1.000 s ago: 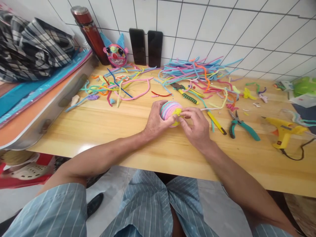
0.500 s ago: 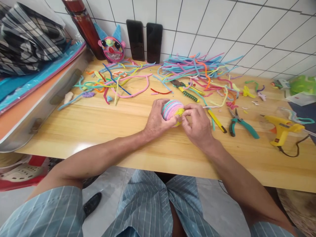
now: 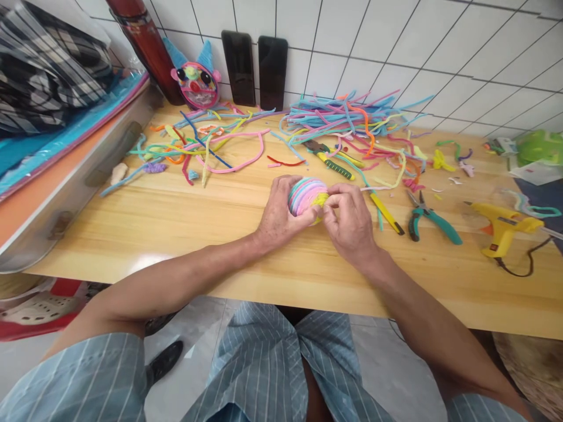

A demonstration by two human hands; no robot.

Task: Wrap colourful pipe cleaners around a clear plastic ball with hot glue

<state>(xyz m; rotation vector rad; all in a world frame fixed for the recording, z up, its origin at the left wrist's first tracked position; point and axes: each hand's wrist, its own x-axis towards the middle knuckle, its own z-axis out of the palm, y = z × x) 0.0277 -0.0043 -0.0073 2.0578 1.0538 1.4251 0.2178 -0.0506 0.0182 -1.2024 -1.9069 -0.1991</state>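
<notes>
Cupping the striped ball (image 3: 303, 196) from its left side, the left hand (image 3: 280, 208) wraps its fingers around the far edge and lays its thumb across the near side. The right hand (image 3: 349, 220) has thumb and bent fingertips drawn together at the ball's yellow end; whether they pinch a strand there is too small to tell. The ball sits between both hands over the middle of the table (image 3: 211, 228), near its front edge; I cannot tell if it touches the wood.

Just beyond it lie the green-handled pliers (image 3: 338, 168), with a heap of pipe cleaners (image 3: 321, 121) behind them. Right of the right hand come the cutter (image 3: 387, 215), the teal pliers (image 3: 442, 227) and the glue gun (image 3: 499, 234). Two phones (image 3: 272, 73) lean upright against the wall (image 3: 338, 29), near the eared figure (image 3: 206, 97) and the flask (image 3: 152, 50).
</notes>
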